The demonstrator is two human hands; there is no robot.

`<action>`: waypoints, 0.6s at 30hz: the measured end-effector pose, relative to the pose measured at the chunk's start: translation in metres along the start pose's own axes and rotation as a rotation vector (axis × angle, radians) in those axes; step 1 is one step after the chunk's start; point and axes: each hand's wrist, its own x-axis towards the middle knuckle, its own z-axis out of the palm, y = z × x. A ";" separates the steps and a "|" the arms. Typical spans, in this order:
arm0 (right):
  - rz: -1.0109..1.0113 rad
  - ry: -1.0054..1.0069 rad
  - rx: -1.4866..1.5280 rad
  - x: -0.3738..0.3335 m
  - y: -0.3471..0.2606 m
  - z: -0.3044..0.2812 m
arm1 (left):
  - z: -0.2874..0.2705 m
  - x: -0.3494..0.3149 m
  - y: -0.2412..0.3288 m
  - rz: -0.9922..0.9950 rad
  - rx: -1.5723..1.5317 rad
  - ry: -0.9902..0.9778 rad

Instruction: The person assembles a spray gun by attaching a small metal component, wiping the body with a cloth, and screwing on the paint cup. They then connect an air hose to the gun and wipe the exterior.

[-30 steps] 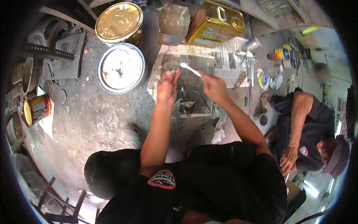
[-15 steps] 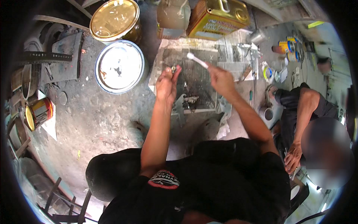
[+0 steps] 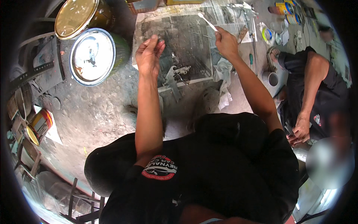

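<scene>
My right hand (image 3: 226, 44) is closed round the handle of a slim white toothbrush (image 3: 207, 22), its head pointing up and left over the dark board. To the left, my left hand (image 3: 148, 56) pinches a small dark metal part (image 3: 160, 39) between thumb and fingers; its exact kind is too small to tell. The two hands are well apart. Below them, on the dark board (image 3: 190, 48), lies a gun-shaped metal piece (image 3: 178, 73), apparently a paint spray gun, with a few small metal bits near it.
Two large lidded pails, one gold (image 3: 76, 16) and one white-topped (image 3: 92, 56), stand at the left. Newspaper (image 3: 223, 20) lies under the board. A crumpled white rag (image 3: 223, 76) and a green-handled screwdriver (image 3: 251, 59) lie right of it. Another person (image 3: 313, 86) sits close on the right.
My view has shifted, so the pails and board sit higher and further left. My hands have moved further apart; the toothbrush is still in the right one, the small part in the left.
</scene>
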 end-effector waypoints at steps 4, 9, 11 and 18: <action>0.070 -0.130 -0.024 -0.005 0.030 0.027 | -0.007 0.006 -0.018 0.014 0.037 0.018; -0.145 -0.194 0.198 -0.016 -0.018 0.010 | -0.012 0.007 -0.030 0.020 0.043 -0.085; -0.147 -0.410 0.372 -0.026 -0.047 -0.005 | 0.002 -0.003 -0.032 0.036 0.173 -0.094; -0.345 -0.352 0.484 -0.045 -0.082 0.000 | 0.003 -0.008 -0.039 0.035 0.421 -0.074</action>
